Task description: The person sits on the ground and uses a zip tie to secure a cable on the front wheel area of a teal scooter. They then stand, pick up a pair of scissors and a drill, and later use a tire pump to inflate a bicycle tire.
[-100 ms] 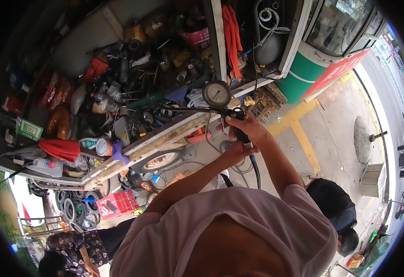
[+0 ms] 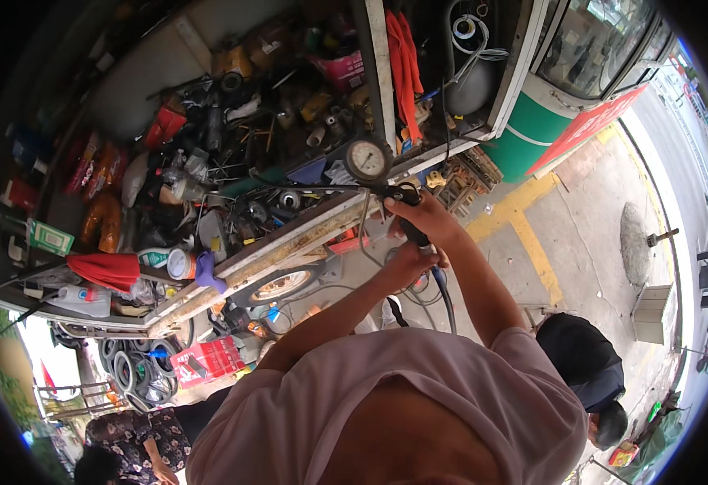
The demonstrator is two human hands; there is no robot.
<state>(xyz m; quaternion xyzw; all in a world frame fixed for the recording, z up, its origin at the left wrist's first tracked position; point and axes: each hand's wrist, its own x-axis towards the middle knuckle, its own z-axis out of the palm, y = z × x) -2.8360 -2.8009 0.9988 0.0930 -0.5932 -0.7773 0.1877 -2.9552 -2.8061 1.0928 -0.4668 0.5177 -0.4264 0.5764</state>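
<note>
A black tire inflator gun [image 2: 414, 234] with a round white-faced gauge [image 2: 367, 160] is held out in front of me, before the edge of a cluttered workbench. My right hand [image 2: 428, 218] is closed around its upper body, just below the gauge. Lower down, my left hand [image 2: 410, 264] is closed at the bottom of the handle, by the dark air hose [image 2: 445, 295] that hangs from it. From the gauge end, a thin black tube [image 2: 289, 187] stretches left over the bench. Some of the fingers are hidden behind the gun.
Tools, bottles and parts crowd the bench, with a red cloth [image 2: 107, 271] at its left. Below its rusty front rail [image 2: 265, 273] is a wheel [image 2: 281, 285]; tires [image 2: 125, 368] lie lower left. One person [image 2: 156, 440] is lower left, another in black [image 2: 584, 360] at right.
The inflator gun and its gauge have shifted slightly left and up, and the gauge face has tilted. Both my hands stay on the gun and move a little left with it.
</note>
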